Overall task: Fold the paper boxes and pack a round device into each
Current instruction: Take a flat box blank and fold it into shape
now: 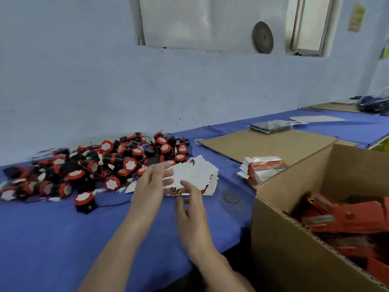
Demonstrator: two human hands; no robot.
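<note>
**Both hands at the flat-box stack, blue bench against the wall**

Bench: blue cloth (52, 239) covers the table, which runs along a pale blue painted wall (105, 85). Wall is scuffed, with a recessed whitish panel (210, 22) up top and a round grey disc (262, 40) leaning on the ledge beside it.

Left of centre: heap of round devices (101, 165), black bodies with red rims and white faces, thin wires tangled through. One device (84, 200) sits apart at the near edge of the heap.

Centre: stack of flat unfolded boxes (195, 175), white side up, fanned out loosely. Left hand (151, 182) is open, fingers spread and resting on the stack's left edge. Right hand (189, 203) is just beside it at the near edge, fingers loosely open; motion blur, can't tell if it's pinching a sheet.

Right: a second bundle of flat boxes (263, 167), red print showing, next to a cardboard sheet (273, 144). Open carton (294, 228) at the table's near right holds red packed boxes (347, 220). Rubber bands (231, 200) lie on the cloth just left of the carton.
</note>
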